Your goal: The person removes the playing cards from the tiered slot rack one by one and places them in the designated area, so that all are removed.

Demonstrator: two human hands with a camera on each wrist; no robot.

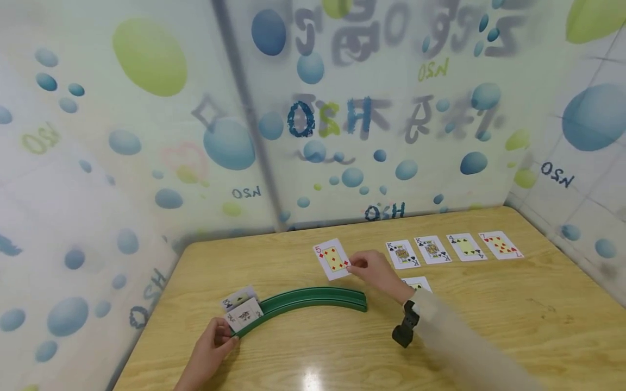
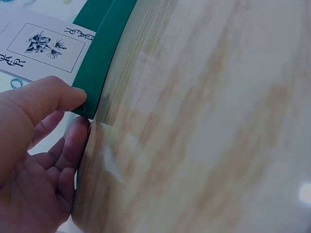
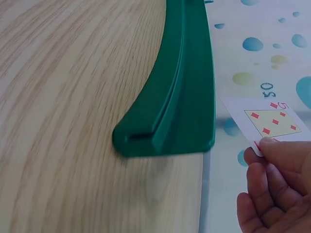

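Observation:
My right hand [image 1: 374, 271] pinches a five of diamonds playing card [image 1: 330, 259] by its lower right corner, behind the curved green card holder [image 1: 313, 296]. In the right wrist view, the thumb lies on the face of the five of diamonds [image 3: 274, 121], beside the holder's end [image 3: 184, 121]. At the other end of the holder, my left hand [image 1: 210, 345] grips its tip, the thumb on the front in the left wrist view. A joker card [image 1: 244, 314] stands in the holder by that hand. Another card with a black suit mark [image 1: 239, 297] shows partly behind the joker.
Toward the table's back right lie a king [image 1: 402, 254], another king [image 1: 432, 249], a black four [image 1: 466, 247] and a seven of hearts [image 1: 500, 245], face up. One more card [image 1: 418, 283] is partly hidden by my right wrist. Printed panels [image 1: 342, 179] rise behind the wooden table [image 1: 342, 353].

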